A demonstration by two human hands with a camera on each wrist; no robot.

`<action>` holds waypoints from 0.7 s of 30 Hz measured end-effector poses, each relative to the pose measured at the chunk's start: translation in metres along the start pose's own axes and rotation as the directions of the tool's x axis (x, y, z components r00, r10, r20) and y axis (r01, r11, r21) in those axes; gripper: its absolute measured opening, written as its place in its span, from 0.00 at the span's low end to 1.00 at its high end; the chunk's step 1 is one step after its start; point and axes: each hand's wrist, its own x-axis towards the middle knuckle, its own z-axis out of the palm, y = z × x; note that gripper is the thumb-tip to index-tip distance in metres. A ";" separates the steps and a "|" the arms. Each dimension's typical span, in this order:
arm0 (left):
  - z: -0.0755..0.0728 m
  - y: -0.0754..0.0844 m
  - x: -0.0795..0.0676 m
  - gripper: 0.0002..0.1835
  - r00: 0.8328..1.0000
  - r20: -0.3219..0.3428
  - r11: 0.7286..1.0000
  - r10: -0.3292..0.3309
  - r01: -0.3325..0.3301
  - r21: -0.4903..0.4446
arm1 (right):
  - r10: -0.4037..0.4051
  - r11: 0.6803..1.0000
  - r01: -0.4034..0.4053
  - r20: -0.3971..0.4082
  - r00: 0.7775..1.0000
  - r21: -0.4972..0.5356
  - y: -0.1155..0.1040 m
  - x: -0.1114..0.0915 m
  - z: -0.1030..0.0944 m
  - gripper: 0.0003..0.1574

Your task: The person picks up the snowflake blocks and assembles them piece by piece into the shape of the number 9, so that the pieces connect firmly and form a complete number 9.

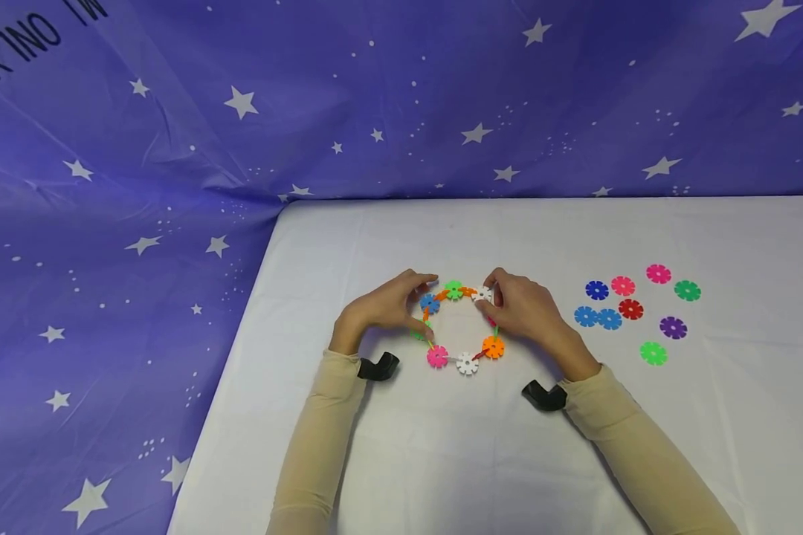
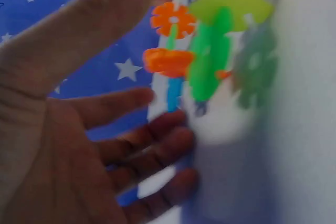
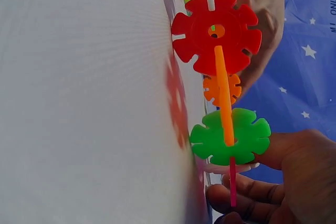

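Near the middle of the frame, the ring of slotted discs [image 1: 467,363] sits on the white-covered desk [image 1: 442,461] between your hands. Your right hand [image 1: 525,301] pinches a white disc [image 1: 482,293] at its upper right, probably steadying that joint. Your left hand [image 1: 389,299] spreads its fingers wide around the left side, perhaps guarding against shifting; firm contact is unclear. Loose discs [image 1: 631,309] lie at right, seemingly kept clear of your arms.
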 end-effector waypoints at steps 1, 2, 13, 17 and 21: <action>0.000 0.001 -0.001 0.56 1.000 0.024 1.000 -0.014 0.014 0.004 | -0.001 1.000 0.001 -0.001 1.000 0.004 0.000 0.000 0.000 0.22; 0.000 0.001 -0.002 0.57 0.999 0.045 1.000 -0.022 0.021 0.014 | -0.001 1.000 0.001 0.000 1.000 0.004 0.000 0.000 0.000 0.22; 0.004 0.005 0.000 0.54 0.991 0.127 0.999 -0.044 0.040 0.036 | -0.011 1.000 0.011 -0.007 1.000 0.002 0.000 -0.001 -0.001 0.22; 0.004 0.005 0.001 0.53 0.993 0.115 0.999 -0.037 0.033 0.036 | -0.011 1.000 0.011 -0.013 1.000 0.001 0.001 -0.001 -0.002 0.22; 0.004 0.004 0.001 0.53 0.993 0.111 0.999 -0.033 0.030 0.029 | -0.006 1.000 0.006 -0.007 1.000 0.001 0.001 -0.001 -0.002 0.23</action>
